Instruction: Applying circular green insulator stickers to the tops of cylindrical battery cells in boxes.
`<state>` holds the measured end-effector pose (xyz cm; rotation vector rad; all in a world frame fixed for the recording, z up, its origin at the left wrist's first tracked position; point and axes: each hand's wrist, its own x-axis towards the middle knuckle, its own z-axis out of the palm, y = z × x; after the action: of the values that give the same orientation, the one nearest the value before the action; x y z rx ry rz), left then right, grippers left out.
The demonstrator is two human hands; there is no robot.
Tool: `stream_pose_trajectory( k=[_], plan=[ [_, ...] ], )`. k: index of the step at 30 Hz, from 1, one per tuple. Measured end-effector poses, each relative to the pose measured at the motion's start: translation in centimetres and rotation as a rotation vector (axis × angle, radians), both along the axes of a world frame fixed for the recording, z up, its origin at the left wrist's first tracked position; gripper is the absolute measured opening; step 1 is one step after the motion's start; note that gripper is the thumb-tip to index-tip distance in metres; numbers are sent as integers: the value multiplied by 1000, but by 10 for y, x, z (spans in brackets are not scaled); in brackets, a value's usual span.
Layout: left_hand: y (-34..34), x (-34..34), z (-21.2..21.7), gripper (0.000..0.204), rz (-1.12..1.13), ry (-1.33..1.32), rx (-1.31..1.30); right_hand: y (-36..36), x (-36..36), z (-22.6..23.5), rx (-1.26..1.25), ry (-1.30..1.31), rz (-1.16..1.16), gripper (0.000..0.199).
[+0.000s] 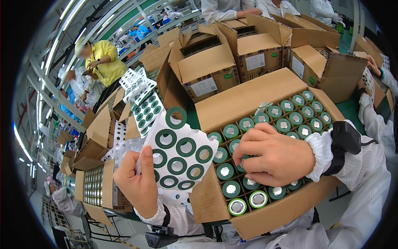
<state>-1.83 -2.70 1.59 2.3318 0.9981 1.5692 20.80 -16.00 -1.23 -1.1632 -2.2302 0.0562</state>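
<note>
My left hand (pixel 139 180) pinches a white sticker sheet (pixel 171 152) between thumb and fingers. Dark green rings cover the sheet, and one ring (pixel 183 118) sticks out past its top edge. My right hand (pixel 280 155) is over an open cardboard box (pixel 251 94) of cylindrical battery cells, its fingers curled and bunched down onto the cell tops. Anything between those fingertips is hidden. Many cells, such as one battery cell (pixel 231 189), carry a dark green ring around the metal end. Two near-edge cells, including a bright green battery cell (pixel 258 199), show no dark ring.
Several open cartons (pixel 207 74) stand behind the box. More ring sheets (pixel 148 112) lie at the left, near another carton of cells (pixel 93 186). A person in yellow (pixel 105 58) stands at the far left. Another person's arm (pixel 369 108) reaches in at the right.
</note>
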Motion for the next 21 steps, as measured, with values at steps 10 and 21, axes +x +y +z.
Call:
stream_pose_trajectory(
  k=[10,21],
  plan=[
    [0,-2,1,37,5,-4,4,-1,0,1,-9,12,1,9],
    [-1,-3,1,36,11,-20,-8,-1,1,3,-14,2,8,11]
  ],
)
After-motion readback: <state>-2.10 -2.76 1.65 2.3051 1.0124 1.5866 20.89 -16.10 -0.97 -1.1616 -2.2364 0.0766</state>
